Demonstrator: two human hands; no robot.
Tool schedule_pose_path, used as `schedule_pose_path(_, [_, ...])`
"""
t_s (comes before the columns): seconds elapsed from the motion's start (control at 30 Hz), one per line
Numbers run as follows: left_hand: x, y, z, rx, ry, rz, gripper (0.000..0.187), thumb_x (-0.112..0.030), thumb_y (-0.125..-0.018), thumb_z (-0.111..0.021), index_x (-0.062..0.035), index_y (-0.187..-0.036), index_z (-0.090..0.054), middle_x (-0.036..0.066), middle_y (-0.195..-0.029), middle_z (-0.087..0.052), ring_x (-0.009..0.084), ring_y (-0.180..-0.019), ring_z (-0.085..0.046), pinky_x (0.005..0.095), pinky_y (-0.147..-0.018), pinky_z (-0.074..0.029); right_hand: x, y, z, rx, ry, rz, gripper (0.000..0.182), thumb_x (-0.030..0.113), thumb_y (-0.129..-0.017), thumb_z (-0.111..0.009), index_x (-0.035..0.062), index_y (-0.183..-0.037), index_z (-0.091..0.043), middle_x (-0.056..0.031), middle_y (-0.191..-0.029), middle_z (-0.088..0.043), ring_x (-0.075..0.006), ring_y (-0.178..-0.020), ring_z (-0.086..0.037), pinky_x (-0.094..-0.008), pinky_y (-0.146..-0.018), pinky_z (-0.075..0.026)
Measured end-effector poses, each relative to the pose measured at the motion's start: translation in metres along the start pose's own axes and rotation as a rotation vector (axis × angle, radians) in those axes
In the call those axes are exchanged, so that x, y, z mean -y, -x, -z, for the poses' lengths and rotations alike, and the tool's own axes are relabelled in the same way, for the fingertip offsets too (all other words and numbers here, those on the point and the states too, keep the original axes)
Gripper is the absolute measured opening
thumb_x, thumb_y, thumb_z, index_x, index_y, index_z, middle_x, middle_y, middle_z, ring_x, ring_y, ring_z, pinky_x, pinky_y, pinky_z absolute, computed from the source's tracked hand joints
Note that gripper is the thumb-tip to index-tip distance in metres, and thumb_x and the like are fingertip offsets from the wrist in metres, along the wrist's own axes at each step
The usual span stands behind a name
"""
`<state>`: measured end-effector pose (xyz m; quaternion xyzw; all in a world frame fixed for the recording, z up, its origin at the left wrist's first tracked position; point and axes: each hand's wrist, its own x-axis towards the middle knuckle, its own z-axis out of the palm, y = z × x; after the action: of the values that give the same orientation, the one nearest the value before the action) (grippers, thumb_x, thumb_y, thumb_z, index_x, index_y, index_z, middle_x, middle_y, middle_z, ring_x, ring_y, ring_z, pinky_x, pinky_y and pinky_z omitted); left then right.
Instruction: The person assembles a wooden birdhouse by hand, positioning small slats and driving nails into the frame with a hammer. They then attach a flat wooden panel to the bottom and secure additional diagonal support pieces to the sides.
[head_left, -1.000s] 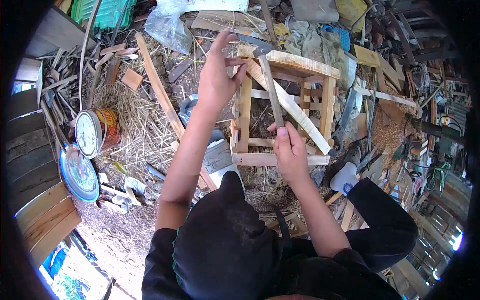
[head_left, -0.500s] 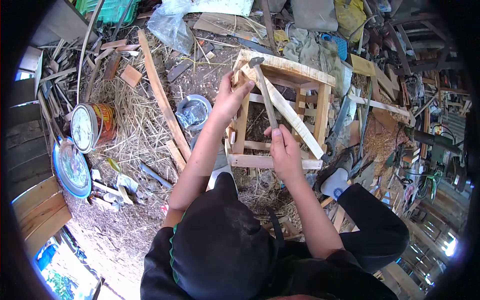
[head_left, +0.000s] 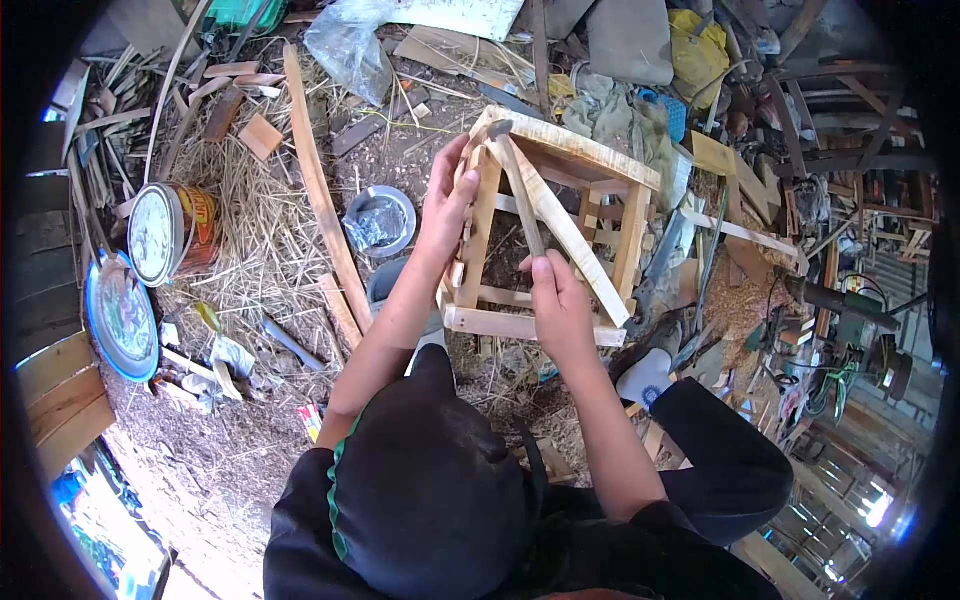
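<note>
A wooden frame [head_left: 632, 235] stands on the ground before me, with a loose pale wooden strip [head_left: 570, 235] lying slantwise across its opening. My right hand [head_left: 562, 305] is closed round the handle of a hammer [head_left: 522, 190], whose dark head lies by the frame's upper left corner. At that same corner my left hand [head_left: 446, 200] is closed on the frame's left side, its fingers partly hidden behind the wood.
Left of the frame are a round grey container [head_left: 400, 222], a long wooden board [head_left: 318, 180], a paint can [head_left: 160, 235] and a round blue-rimmed lid [head_left: 122, 318]. Straw and wood scraps cover the ground. A foot in a sock [head_left: 645, 380] is at the lower right.
The view has shifted a little, so most things sit slightly further left. My left hand has slid slightly down the frame's side, and the hammer head lies closer to the corner.
</note>
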<state>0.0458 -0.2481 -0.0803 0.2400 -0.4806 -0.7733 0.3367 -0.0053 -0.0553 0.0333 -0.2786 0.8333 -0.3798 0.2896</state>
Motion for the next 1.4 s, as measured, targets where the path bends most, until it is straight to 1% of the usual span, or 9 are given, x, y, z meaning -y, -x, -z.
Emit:
schedule_pose_path(0.17, [0.004, 0.005, 0.009, 0.046, 0.041, -0.015, 0.068, -0.019, -0.102, -0.061, -0.0053, -0.163, -0.036, 0.017, -0.165, -0.039, 0.0271, -0.156, -0.034, 0.0403, -0.129, -0.025, 0.024, 0.019, 0.0, -0.105, -0.308, 0.065, 0.03, 0.029, -0.116, -0.046, 0.0049, -0.112, -0.064, 0.0091, -0.07, -0.04, -0.0016, -0.063, -0.037, -0.0233, -0.057, -0.03])
schedule_pose_path(0.2, [0.006, 0.003, 0.011, 0.08, -0.054, -0.069, 0.069, -0.018, -0.1, -0.061, -0.0056, -0.163, -0.036, 0.017, -0.166, -0.038, 0.0277, -0.157, -0.033, 0.0409, -0.129, -0.024, 0.024, 0.019, 0.0, -0.105, -0.308, 0.066, 0.03, 0.029, -0.116, -0.046, 0.0049, -0.112, -0.064, 0.0091, -0.07, -0.04, -0.0016, -0.063, -0.037, -0.0233, -0.057, -0.03])
schedule_pose_path(0.27, [0.009, 0.003, 0.011, 0.115, -0.145, -0.125, 0.07, -0.018, -0.099, -0.061, -0.006, -0.164, -0.035, 0.018, -0.167, -0.038, 0.0284, -0.158, -0.032, 0.0416, -0.129, -0.023, 0.021, 0.019, -0.001, -0.127, -0.127, 0.02, 0.034, 0.032, -0.115, -0.048, 0.0019, -0.113, -0.064, -0.0047, -0.079, -0.058, -0.0134, -0.072, -0.054, -0.0327, -0.067, -0.045])
schedule_pose_path(0.37, [0.0, 0.003, 0.004, 0.106, -0.117, -0.104, 0.071, -0.018, -0.098, -0.06, -0.0069, -0.164, -0.036, 0.019, -0.168, -0.036, 0.0315, -0.159, -0.031, 0.0431, -0.13, -0.022, 0.006, 0.003, 0.003, 0.025, -0.111, -0.183, 0.032, 0.029, -0.114, -0.047, 0.0019, -0.113, -0.063, -0.0022, -0.078, -0.056, -0.01, -0.069, -0.05, -0.0295, -0.064, -0.042])
schedule_pose_path(0.4, [0.001, 0.001, 0.006, 0.108, -0.176, -0.131, 0.072, -0.023, -0.098, -0.06, -0.0077, -0.164, -0.037, 0.02, -0.169, -0.036, 0.0334, -0.159, -0.03, 0.0446, -0.13, -0.022, 0.007, 0.004, 0.003, 0.025, -0.11, -0.18, 0.032, 0.029, -0.114, -0.047, 0.0019, -0.113, -0.063, -0.0022, -0.078, -0.056, -0.01, -0.069, -0.05, -0.0295, -0.064, -0.042])
schedule_pose_path(0.47, [0.003, -0.002, 0.01, 0.104, -0.236, -0.154, 0.072, -0.028, -0.097, -0.06, -0.0085, -0.164, -0.039, 0.021, -0.169, -0.035, 0.0354, -0.16, -0.029, 0.0461, -0.131, -0.022, 0.011, 0.011, 0.001, -0.07, -0.314, -0.037, 0.033, 0.031, -0.117, -0.042, 0.0058, -0.113, -0.062, 0.0095, -0.068, -0.038, -0.0013, -0.058, -0.033, -0.023, -0.054, -0.025])
schedule_pose_path(0.63, [0.004, -0.016, 0.017, 0.166, -0.409, -0.333, 0.081, -0.053, -0.093, -0.062, -0.0129, -0.161, -0.045, 0.022, -0.171, -0.032, 0.0398, -0.16, -0.026, 0.0532, -0.129, -0.022, 0.016, 0.018, 0.005, -0.125, -0.244, 0.08, 0.032, 0.031, -0.117, -0.042, 0.0056, -0.113, -0.062, 0.0099, -0.068, -0.037, -0.0007, -0.059, -0.033, -0.0229, -0.054, -0.025])
schedule_pose_path(0.73, [0.001, -0.014, 0.016, 0.128, -0.467, -0.351, 0.079, -0.056, -0.092, -0.063, -0.0151, -0.158, -0.05, 0.021, -0.171, -0.033, 0.0408, -0.159, -0.028, 0.0544, -0.129, -0.022, 0.013, 0.017, 0.005, -0.046, -0.166, -0.079, 0.033, 0.03, -0.115, -0.047, 0.0027, -0.11, -0.065, 0.0018, -0.072, -0.049, -0.0082, -0.069, -0.046, -0.0285, -0.064, -0.039])
schedule_pose_path(1.4, [-0.002, -0.015, 0.021, 0.075, -0.659, -0.437, 0.069, -0.044, -0.087, -0.063, -0.0217, -0.152, -0.059, 0.019, -0.171, -0.035, 0.0444, -0.156, -0.031, 0.0573, -0.128, -0.023, 0.006, 0.02, 0.0, -0.042, -0.237, -0.119, 0.034, 0.03, -0.116, -0.047, 0.0022, -0.109, -0.066, 0.0016, -0.076, -0.05, -0.0085, -0.07, -0.045, -0.0287, -0.064, -0.038])
